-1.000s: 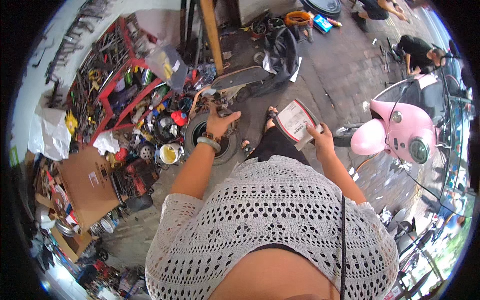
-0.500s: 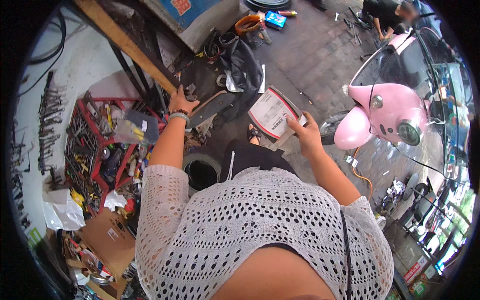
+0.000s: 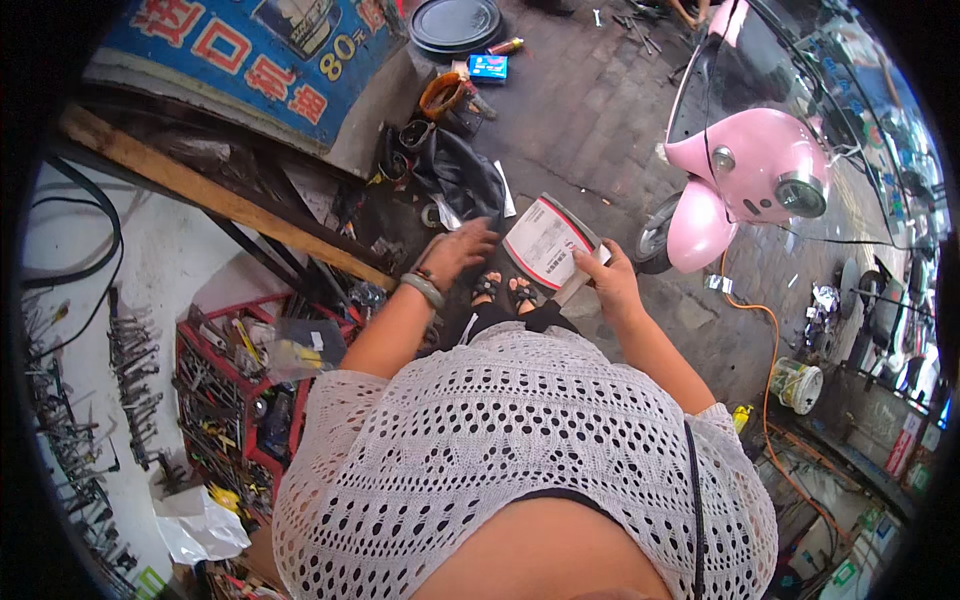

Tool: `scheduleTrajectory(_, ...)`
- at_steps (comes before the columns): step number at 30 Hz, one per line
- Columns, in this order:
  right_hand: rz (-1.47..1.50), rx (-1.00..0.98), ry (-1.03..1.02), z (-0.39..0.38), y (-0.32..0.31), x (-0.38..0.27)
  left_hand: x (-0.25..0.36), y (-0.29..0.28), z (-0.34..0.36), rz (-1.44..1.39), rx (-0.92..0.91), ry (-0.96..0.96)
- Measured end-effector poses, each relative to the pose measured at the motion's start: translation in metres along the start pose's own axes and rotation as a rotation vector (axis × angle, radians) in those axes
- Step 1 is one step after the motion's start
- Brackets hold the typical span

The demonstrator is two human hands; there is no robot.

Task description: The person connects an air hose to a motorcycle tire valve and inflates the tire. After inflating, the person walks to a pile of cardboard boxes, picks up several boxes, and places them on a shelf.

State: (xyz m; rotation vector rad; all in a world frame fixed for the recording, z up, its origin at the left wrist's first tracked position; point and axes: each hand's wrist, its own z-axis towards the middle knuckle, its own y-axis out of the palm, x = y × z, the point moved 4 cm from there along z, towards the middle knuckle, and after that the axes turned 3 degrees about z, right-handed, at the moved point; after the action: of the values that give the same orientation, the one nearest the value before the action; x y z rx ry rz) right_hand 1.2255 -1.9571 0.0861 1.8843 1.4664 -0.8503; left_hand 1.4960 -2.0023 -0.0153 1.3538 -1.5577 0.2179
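My right hand grips the near right edge of a flat white box with a red and dark border, thumb on top. The box is tilted in front of my body, its printed face upward. My left hand hovers to the left of the box, apart from it, fingers stretched out and holding nothing that I can see. A bracelet circles that wrist. Beyond the left hand lies a crumpled black bag or sheet on the floor.
A red tool tray full of tools stands at left, beside a wall hung with wrenches. A wooden beam runs below a blue sign. To the right stands a pink scooter; an orange cable crosses the floor.
My left hand has left the end of the wooden beam and moved right, toward the box. The right hand still holds the box. My view has shifted, bringing both sandalled feet into sight.
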Motion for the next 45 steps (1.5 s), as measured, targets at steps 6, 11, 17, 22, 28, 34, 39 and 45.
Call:
scheduleTrajectory(6,-0.029,0.008,-0.091,-0.011,0.033,-0.011,0.062,0.074,-0.013,0.034,-0.044,-0.042)
scheduleTrajectory(11,-0.079,0.061,-0.058,-0.023,0.035,-0.008,0.051,0.037,-0.006,-0.032,0.040,-0.112)
scheduleTrajectory(17,-0.025,0.196,-0.091,-0.041,0.010,0.008,0.045,0.016,0.021,0.051,0.024,0.047)
scheduleTrajectory(22,-0.585,0.393,-0.567,-0.054,-0.005,-0.042,0.099,0.086,0.032,0.373,-0.155,0.115)
scheduleTrajectory(28,-0.574,0.248,-0.539,-0.034,-0.019,-0.112,0.165,0.158,0.045,0.798,-0.135,0.592)
scheduleTrajectory(34,-0.474,0.258,-0.722,-0.015,-0.074,-0.165,0.222,0.212,0.069,1.076,0.171,1.148)
scheduleTrajectory(39,-0.564,0.197,-0.916,0.022,-0.106,-0.199,0.235,0.251,0.106,0.995,0.235,0.947)
scheduleTrajectory(45,-0.611,0.109,-0.980,0.044,-0.129,-0.248,0.265,0.279,0.137,1.066,0.214,0.860)
